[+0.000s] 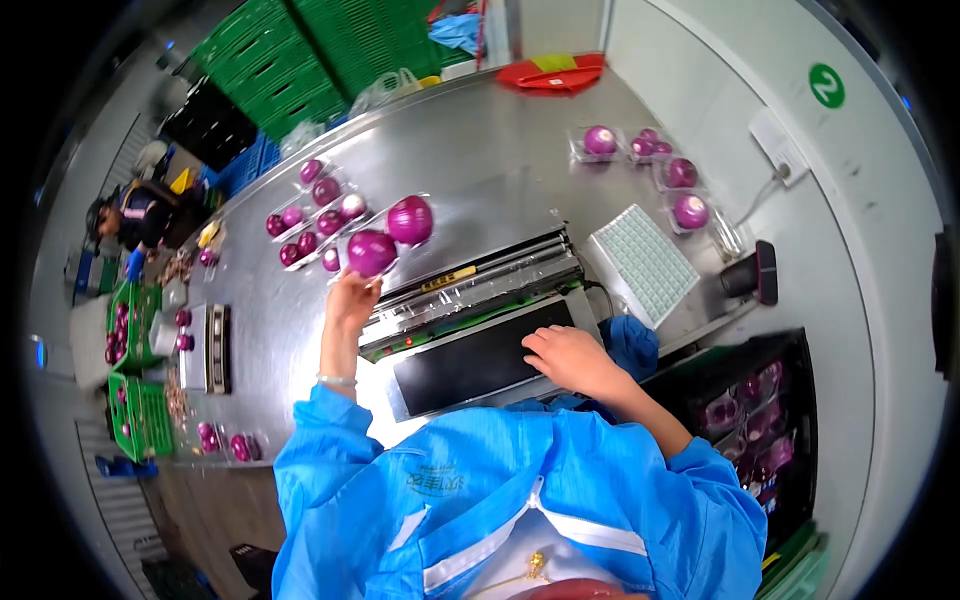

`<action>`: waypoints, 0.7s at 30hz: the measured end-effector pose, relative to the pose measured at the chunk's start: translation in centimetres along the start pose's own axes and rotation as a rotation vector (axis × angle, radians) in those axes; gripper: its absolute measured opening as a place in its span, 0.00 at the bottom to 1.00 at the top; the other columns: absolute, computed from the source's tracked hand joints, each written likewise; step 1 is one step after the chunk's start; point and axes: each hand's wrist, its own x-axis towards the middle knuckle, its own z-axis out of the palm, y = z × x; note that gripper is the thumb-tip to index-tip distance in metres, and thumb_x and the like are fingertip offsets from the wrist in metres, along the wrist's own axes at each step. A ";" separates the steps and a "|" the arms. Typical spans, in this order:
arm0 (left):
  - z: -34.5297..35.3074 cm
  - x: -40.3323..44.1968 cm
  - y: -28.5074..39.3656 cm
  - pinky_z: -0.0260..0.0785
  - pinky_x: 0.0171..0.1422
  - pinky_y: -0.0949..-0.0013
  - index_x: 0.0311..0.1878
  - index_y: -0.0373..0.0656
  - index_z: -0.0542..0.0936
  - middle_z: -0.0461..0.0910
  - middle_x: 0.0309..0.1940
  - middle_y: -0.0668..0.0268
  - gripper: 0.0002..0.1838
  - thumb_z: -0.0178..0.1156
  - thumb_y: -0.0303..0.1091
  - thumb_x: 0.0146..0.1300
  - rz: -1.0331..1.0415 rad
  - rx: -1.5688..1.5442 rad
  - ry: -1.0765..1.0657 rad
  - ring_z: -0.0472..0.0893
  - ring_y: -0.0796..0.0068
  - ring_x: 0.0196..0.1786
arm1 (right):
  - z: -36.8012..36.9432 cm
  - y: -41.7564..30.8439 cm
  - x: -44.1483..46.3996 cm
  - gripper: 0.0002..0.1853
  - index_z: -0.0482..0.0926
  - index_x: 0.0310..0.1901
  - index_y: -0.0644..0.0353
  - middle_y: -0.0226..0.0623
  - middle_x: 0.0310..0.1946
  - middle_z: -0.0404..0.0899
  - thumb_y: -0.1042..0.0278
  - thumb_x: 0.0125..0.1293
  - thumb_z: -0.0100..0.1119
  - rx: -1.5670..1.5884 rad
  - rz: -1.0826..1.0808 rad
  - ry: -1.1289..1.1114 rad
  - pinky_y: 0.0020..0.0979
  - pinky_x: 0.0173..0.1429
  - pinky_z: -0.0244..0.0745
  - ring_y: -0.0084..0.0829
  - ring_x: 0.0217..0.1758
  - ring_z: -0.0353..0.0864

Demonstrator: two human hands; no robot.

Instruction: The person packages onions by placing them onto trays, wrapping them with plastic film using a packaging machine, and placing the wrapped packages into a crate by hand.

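My left hand (352, 300) grips the near end of a transparent tray with two large red onions (372, 253) in it, above the steel table. My right hand (568, 358) lies with its fingers stretched over the black plate (470, 362) of a wrapping machine; it holds nothing. Behind that plate runs the machine's film roller (470, 285), just right of my left hand. Several more trays of smaller red onions (326, 191) stand on the table beyond my left hand.
A white box with a pale green grid (645, 262) stands right of the machine. Packed onions (690, 211) line the right wall. A black crate (810, 420) of packs is at lower right. Green crates (265, 65) stack behind the steel table (480, 150). Another person (150, 215) works at far left.
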 end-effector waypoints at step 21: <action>3.6 -0.2 -3.9 0.75 0.42 0.67 0.69 0.40 0.66 0.79 0.49 0.59 0.32 0.62 0.30 0.61 0.589 1.356 -0.001 0.80 0.72 0.36 | 2.7 9.0 16.2 0.24 0.71 0.60 0.66 0.48 0.56 0.75 0.64 0.65 0.60 0.081 0.245 0.186 0.42 0.62 0.70 0.48 0.57 0.76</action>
